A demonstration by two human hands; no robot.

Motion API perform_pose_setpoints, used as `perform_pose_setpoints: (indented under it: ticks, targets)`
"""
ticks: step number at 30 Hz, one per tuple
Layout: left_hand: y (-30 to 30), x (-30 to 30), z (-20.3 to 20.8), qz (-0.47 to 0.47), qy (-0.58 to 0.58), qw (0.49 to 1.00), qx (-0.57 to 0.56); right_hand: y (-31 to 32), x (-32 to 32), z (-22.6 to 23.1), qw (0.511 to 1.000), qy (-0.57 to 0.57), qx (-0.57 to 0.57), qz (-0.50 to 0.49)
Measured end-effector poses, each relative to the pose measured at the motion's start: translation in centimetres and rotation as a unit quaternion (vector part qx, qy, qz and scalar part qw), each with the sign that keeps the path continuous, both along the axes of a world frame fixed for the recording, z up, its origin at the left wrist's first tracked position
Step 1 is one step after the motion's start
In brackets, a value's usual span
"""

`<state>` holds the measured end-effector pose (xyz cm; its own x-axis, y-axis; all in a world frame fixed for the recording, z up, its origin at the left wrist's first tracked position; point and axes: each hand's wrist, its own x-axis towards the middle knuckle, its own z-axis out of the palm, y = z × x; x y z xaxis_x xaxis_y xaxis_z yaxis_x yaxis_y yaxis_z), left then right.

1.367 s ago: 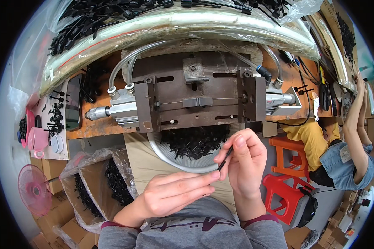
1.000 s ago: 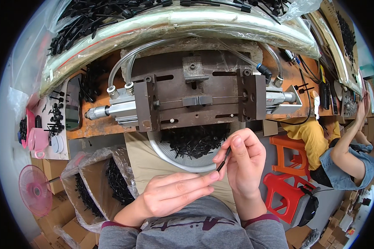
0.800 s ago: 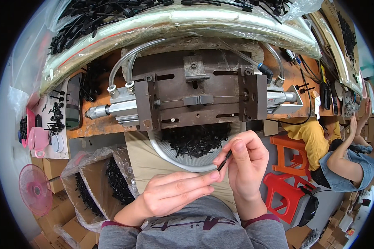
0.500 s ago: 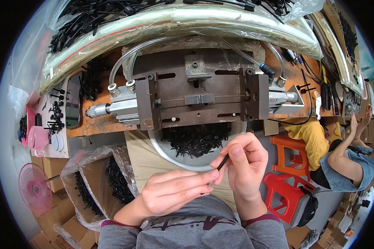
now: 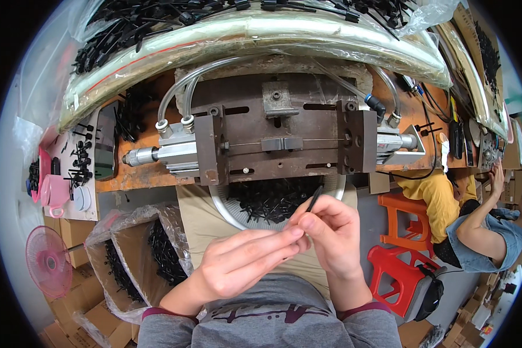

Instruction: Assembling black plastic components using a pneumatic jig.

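Note:
A slim black plastic rod (image 5: 315,198) stands up out of the pinched fingers of my right hand (image 5: 337,235); its lower end is hidden by the fingers. My left hand (image 5: 238,258) meets the right one, its fingers pressed together and their tips touching the right fingertips. What the left fingers hold, if anything, is covered. Both hands are in front of my body, just this side of a white basket (image 5: 219,204) with many black plastic parts (image 5: 267,203) in it. Beyond them is a dark metal clamping fixture (image 5: 281,124) with two small jaw blocks (image 5: 282,144) at its centre.
Air cylinders (image 5: 177,153) with clear hoses (image 5: 171,93) flank the fixture. A plastic-lined box (image 5: 136,255) of black parts and a pink fan (image 5: 50,262) are at left. Orange (image 5: 403,220) and red stools (image 5: 391,281) stand at right, near another person (image 5: 484,238).
The rod has swung from lying slanted between my hands to pointing up and away. My right hand has dropped slightly and moved left, closer against my left hand. The view has shifted a little.

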<state>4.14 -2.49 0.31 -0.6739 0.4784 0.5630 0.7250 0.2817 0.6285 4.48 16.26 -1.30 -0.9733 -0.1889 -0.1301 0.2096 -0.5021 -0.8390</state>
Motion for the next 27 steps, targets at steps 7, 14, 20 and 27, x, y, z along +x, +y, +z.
perform_pose_setpoints:
  ticks: [7, 14, 20, 27]
  targets:
    - [1.8, -2.8, -0.8, 0.164, 0.095, 0.977, -0.097, 0.3, 0.1, 0.4, 0.987, 0.0, 0.155, -0.048]
    - [3.0, -3.9, -1.2, 0.207, 0.092, 0.958, -0.174, 1.0, 1.4, -0.9, 0.976, -0.013, 0.214, -0.036]
    - [3.0, -3.9, -0.8, 0.213, 0.071, 0.957, -0.186, 1.1, 2.2, -2.2, 0.974, -0.021, 0.227, -0.007]
    - [2.6, -4.0, -1.2, 0.203, 0.075, 0.961, -0.17, 0.7, 2.6, -1.0, 0.964, 0.013, 0.266, -0.008]
